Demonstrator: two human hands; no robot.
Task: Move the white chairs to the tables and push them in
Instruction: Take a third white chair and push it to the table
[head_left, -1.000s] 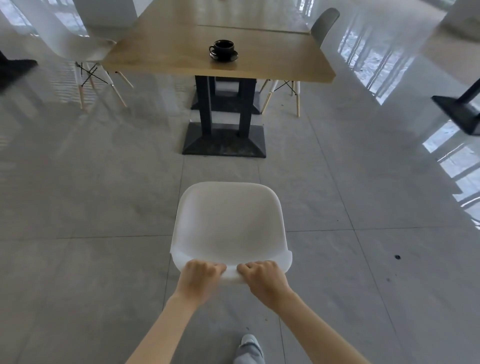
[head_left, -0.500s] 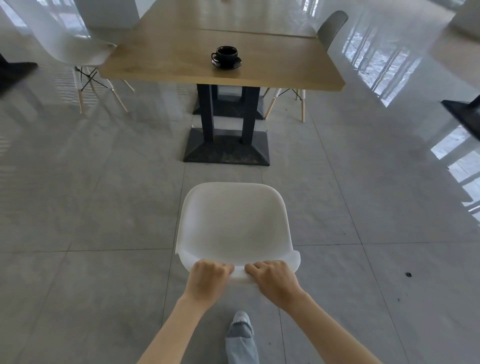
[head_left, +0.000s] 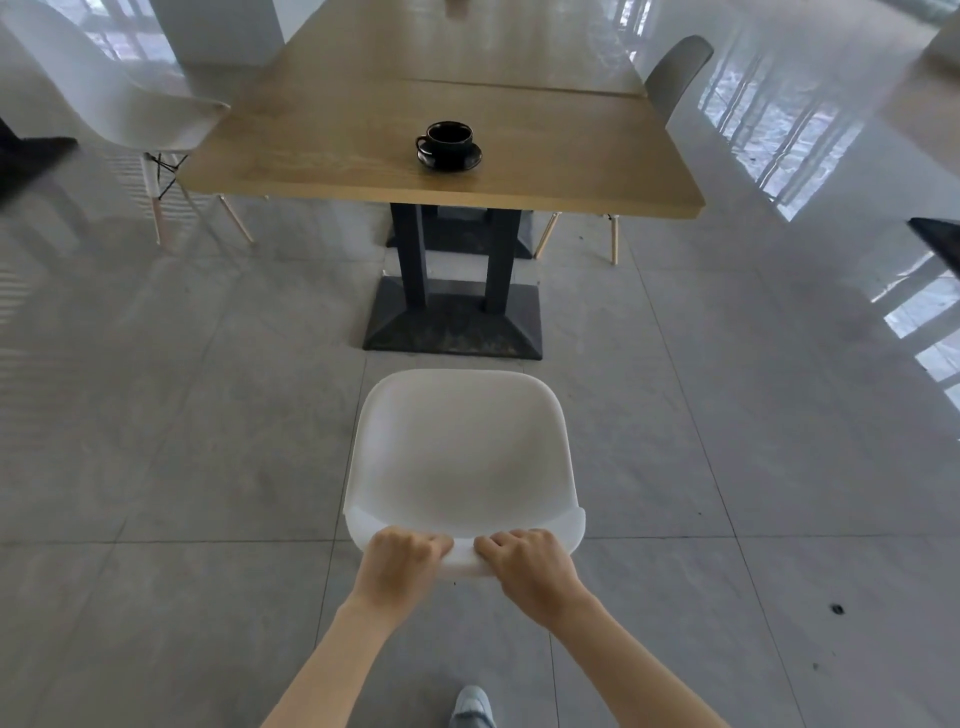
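A white chair (head_left: 460, 457) stands in front of me on the grey floor, its seat facing the wooden table (head_left: 332, 156). My left hand (head_left: 400, 564) and my right hand (head_left: 530, 569) both grip the top edge of its backrest, side by side. The chair's legs are hidden under the seat. The seat's front edge is just short of the table's black base (head_left: 452, 325). Another white chair (head_left: 119, 104) sits at the table's left side, and a grey chair (head_left: 675, 70) stands at its right side.
A black cup on a saucer (head_left: 448, 145) rests near the table's front edge. A second table's black base (head_left: 940, 236) shows at the right edge. A dark base (head_left: 31, 161) lies at the far left. My shoe (head_left: 472, 706) appears at the bottom.
The chair and I have moved forward toward the table; the table and its base now appear nearer and larger. Both hands keep the same grip on the backrest.
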